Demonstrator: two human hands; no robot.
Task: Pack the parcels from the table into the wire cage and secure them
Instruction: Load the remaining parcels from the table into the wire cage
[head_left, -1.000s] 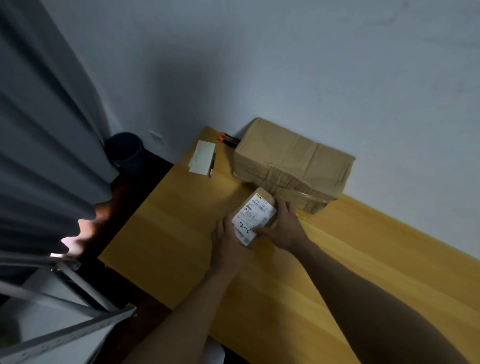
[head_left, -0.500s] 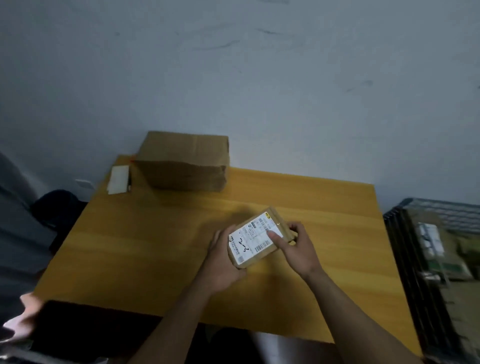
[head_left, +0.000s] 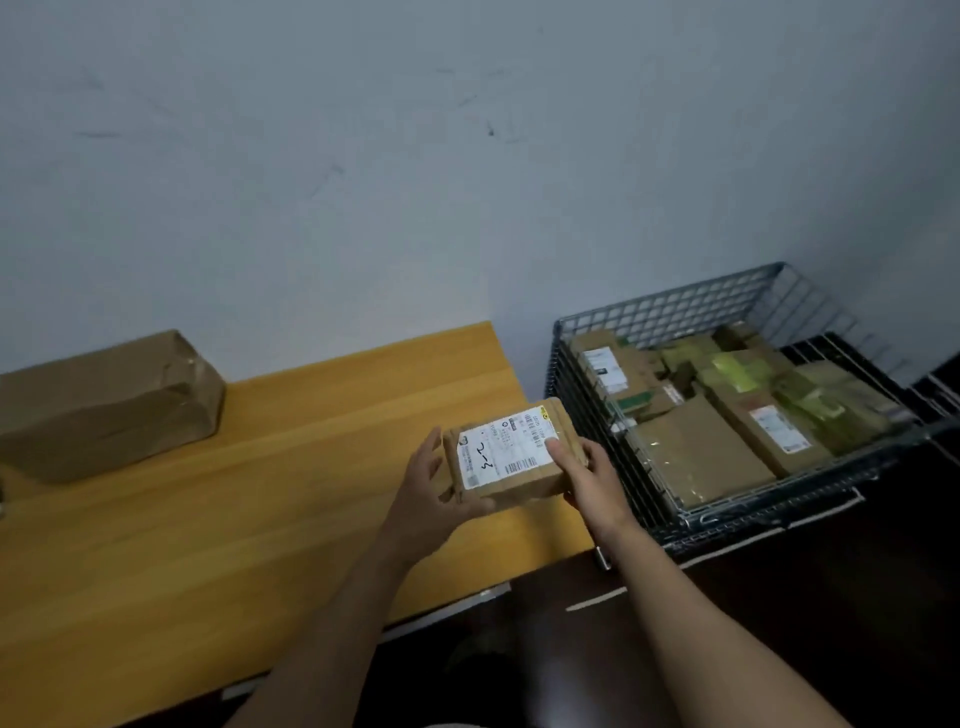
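- Small parcel (head_left: 511, 457): brown cardboard, being held in the air just left of the wire cage (head_left: 670, 312), over the end of the table (head_left: 208, 545) nearest the cage. It is not touching the cage.
- Left hand (head_left: 431, 493): cupping the parcel's end farthest from the cage, fingers half spread up that end, thumb coming round the near lower edge.
- Right hand (head_left: 592, 478): gripping the end nearest the cage, thumb lying flat on the top face, the other fingers wrapping round the side.
- White shipping label (head_left: 506, 447): covering most of the parcel's top face. A barcode is showing along its near edge, and a dark handwritten scrawl is sitting at the end away from the cage; I cannot tell what it says. A small yellow mark is showing at the corner towards the cage. The fine print is too small to read.
- Cage: grey wire mesh, open at the top, standing against the wall and just beside the table.
- Packed parcels (head_left: 696, 457): lying flat inside the cage and filling it. Most are brown, several are showing yellow-green tape, and at least three are carrying white labels with unreadable print.
- Large box (head_left: 104, 405): plain brown, taped, sitting on the table by the wall, well apart from the cage.
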